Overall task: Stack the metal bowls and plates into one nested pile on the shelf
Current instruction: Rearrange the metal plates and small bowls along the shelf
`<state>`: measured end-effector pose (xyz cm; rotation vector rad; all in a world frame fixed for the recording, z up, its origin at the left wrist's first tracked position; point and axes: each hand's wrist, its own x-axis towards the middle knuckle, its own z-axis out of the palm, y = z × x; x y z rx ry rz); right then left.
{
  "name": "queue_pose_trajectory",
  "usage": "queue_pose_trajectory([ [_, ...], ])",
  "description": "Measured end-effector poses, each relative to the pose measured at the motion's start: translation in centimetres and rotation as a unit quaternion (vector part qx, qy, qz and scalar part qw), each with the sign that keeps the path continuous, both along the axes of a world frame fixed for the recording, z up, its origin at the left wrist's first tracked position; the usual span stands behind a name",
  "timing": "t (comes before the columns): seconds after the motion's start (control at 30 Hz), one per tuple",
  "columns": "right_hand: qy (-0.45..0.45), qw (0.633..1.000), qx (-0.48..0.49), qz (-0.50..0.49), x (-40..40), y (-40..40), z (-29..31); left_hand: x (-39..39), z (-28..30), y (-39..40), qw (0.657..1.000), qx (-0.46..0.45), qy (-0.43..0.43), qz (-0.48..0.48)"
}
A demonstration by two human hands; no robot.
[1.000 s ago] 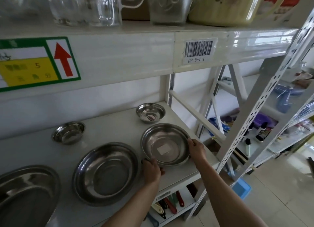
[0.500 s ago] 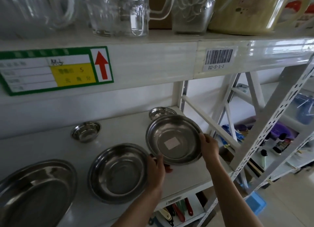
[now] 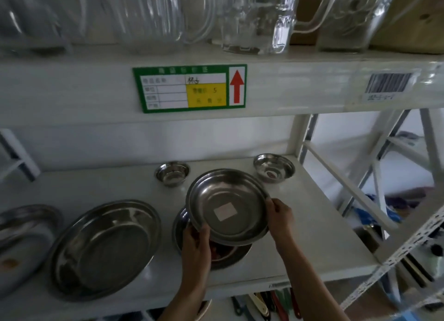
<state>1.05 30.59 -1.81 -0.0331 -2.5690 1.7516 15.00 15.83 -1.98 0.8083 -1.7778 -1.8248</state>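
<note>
I hold a medium steel bowl (image 3: 225, 200) with a white sticker inside, tilted and lifted off the white shelf (image 3: 312, 224). My left hand (image 3: 195, 246) grips its near-left rim, and my right hand (image 3: 281, 217) grips its right rim. It hovers over a wider steel plate (image 3: 231, 255) that is mostly hidden under it. To the left lies a large steel plate (image 3: 103, 248), and another plate (image 3: 21, 236) sits at the far left edge. Two small steel bowls stand at the back: one (image 3: 171, 174) left and one (image 3: 274, 168) right.
The shelf above carries glass mugs (image 3: 254, 18) and jugs, with a green label (image 3: 189, 88) on its front edge. A white perforated upright (image 3: 408, 246) and a diagonal brace (image 3: 348, 188) bound the shelf on the right. Utensil handles (image 3: 269, 304) show on the shelf below.
Both hands lifted the sticker bowl off the shelf and carried it left, over the neighbouring wider plate. The view panned left, bringing another plate into view.
</note>
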Motion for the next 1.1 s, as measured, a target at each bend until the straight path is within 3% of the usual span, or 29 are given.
queue_pose_trajectory([
  [0.3,-0.002,0.999,0.036,-0.005,2.6,-3.2,-3.1,3.0,-2.8,-2.5,0.989,-0.115,-0.058,0.067],
  [0.57,0.011,0.997,0.049,-0.051,4.4,-4.4,-4.6,3.6,-5.2,-2.7,0.98,-0.145,-0.081,0.11],
  [1.1,0.015,0.997,-0.015,-0.076,5.3,-4.7,-4.6,3.2,-4.5,-2.8,0.99,-0.007,-0.014,0.142],
])
